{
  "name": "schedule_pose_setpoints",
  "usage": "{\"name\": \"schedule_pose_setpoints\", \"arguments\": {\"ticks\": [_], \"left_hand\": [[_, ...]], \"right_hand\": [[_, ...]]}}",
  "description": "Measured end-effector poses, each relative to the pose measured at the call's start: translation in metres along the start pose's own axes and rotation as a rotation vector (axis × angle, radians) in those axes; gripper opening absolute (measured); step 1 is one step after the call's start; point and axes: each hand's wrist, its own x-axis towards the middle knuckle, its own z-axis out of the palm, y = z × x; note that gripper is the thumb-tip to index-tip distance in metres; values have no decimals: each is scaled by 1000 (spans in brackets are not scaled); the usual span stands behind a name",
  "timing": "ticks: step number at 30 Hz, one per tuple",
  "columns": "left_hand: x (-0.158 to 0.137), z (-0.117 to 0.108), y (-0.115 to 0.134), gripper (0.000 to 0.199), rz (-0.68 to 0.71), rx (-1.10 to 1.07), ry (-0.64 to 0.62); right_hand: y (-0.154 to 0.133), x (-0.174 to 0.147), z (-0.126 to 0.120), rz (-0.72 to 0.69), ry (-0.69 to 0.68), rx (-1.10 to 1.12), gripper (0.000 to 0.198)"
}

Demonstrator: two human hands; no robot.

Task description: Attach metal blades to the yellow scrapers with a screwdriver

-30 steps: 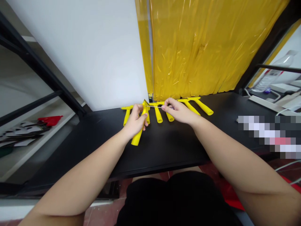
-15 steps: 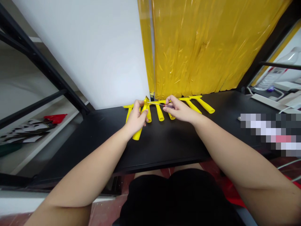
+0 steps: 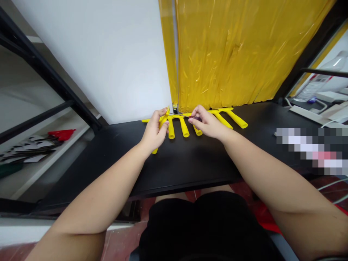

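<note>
My left hand (image 3: 153, 133) is closed round a yellow T-shaped plastic handle (image 3: 164, 119). Its hollow lower end pokes out below my palm, and my fingers cover much of the middle. Between the fingertips of my right hand (image 3: 210, 125) is a small screwdriver (image 3: 193, 117) with a dark and red grip. The thin metal shaft points left, its tip at the head of the held handle; whether it touches is too small to tell. Behind both hands, several more yellow handles (image 3: 184, 127) lie in a row on the black table (image 3: 187, 163), their round ends facing me.
A white panel (image 3: 116, 65) and yellow plastic sheeting (image 3: 231, 58) rise at the table's back edge. Black frame bars (image 3: 51, 76) and a shelf with a red item (image 3: 62, 135) stand left. At right are a clear bottle (image 3: 317, 85) and cables.
The yellow handle in my left hand has turned, so its head shows more edge-on and its lower end sits farther left. Both hands have risen slightly in view, with the screwdriver still at the head.
</note>
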Motion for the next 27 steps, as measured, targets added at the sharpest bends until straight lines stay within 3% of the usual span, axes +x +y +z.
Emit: {"name": "schedule_pose_setpoints", "arguments": {"ticks": [4,9,11,15,17,19,23,27], "left_hand": [[-2,2,0,32,30,-22,-7],[-3,1,4,35,54,-63,36],[-2,-2,3,38,75,-21,38],[0,-5,-1,39,24,0,7],[0,-5,-1,40,-29,-52,-11],[1,-5,0,42,-45,-105,-11],[1,-7,1,41,-46,-204,34],[1,-12,2,41,-65,-268,57]], "right_hand": [[2,4,0,71,51,-40,43],[-6,3,7,275,-176,389,53],[-11,0,11,229,-188,339,48],[-18,-4,17,-54,53,-87,31],[-20,-4,19,-80,118,-134,30],[-22,-3,21,2,72,26,37],[-30,-5,22,181,-127,550,46],[-40,-8,16,291,-266,797,39]]}}
